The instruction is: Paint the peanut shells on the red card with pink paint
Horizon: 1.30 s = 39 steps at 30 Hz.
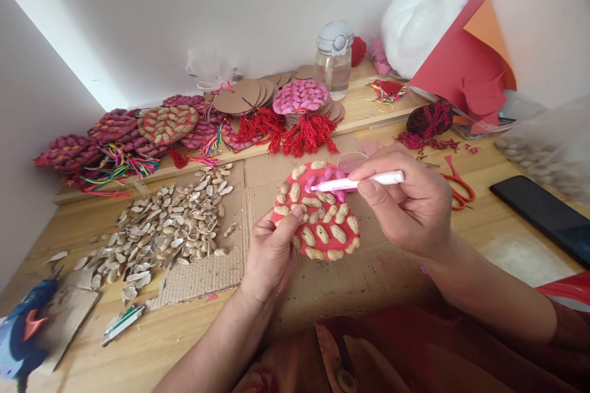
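Observation:
A round red disc (317, 214) covered in glued-on peanut shells is held up in front of me. My left hand (273, 249) grips it at the lower left edge, thumb across the front. Between the thumb and fingers of my right hand (405, 199) is a white marker (357, 181), its tip at a shell near the disc's top. A few shells around that tip are coloured pink; the others are bare tan. Behind the right hand, a small clear round lid or dish (351, 163) is partly hidden.
Loose peanut shells (179, 221) are heaped on cardboard to the left. A blue glue gun (25, 328) and a green-handled cutter (122, 321) lie at front left. Finished-looking pink shell discs (302, 97), a bottle (332, 61), orange scissors (458, 190) and a phone (544, 215) surround the work area.

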Each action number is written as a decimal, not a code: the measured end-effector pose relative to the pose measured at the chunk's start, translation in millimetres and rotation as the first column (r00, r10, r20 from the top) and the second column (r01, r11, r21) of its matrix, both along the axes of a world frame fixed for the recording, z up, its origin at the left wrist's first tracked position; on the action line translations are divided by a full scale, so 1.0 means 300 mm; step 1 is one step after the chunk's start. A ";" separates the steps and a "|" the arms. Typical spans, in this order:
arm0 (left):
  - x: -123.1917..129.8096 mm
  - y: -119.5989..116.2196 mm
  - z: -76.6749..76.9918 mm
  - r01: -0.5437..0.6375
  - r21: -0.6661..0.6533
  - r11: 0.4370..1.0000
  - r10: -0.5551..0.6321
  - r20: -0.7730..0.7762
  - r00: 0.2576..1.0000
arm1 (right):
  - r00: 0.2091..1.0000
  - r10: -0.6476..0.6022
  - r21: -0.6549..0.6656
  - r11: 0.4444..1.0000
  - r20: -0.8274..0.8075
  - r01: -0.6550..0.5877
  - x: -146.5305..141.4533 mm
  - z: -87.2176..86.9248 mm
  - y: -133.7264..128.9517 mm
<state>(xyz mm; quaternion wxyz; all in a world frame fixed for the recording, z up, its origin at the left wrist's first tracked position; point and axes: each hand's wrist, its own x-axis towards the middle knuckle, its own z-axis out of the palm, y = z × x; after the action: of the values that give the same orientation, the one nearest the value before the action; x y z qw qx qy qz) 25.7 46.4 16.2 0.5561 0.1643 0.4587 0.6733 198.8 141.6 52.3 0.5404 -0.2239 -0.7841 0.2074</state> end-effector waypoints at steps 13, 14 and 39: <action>0.000 -0.004 -0.003 -0.035 -0.003 0.999 0.034 -0.051 0.998 | 0.999 0.027 0.068 0.997 0.031 -0.030 -0.006 0.009 -0.006; 0.000 -0.003 -0.003 -0.031 -0.006 1.000 0.030 -0.043 0.999 | 1.000 0.013 0.069 0.998 0.026 -0.014 -0.007 0.009 -0.006; -0.009 -0.005 0.001 -0.021 -0.043 0.999 0.021 0.008 1.000 | 0.999 -0.022 0.015 1.000 0.035 0.022 0.001 0.013 -0.001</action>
<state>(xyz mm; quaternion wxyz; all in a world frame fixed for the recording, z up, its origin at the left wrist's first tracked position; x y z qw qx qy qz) 23.0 44.9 16.6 0.5544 0.1447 0.4722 0.6699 199.1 141.3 56.1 0.5306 -0.2321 -0.7924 0.1915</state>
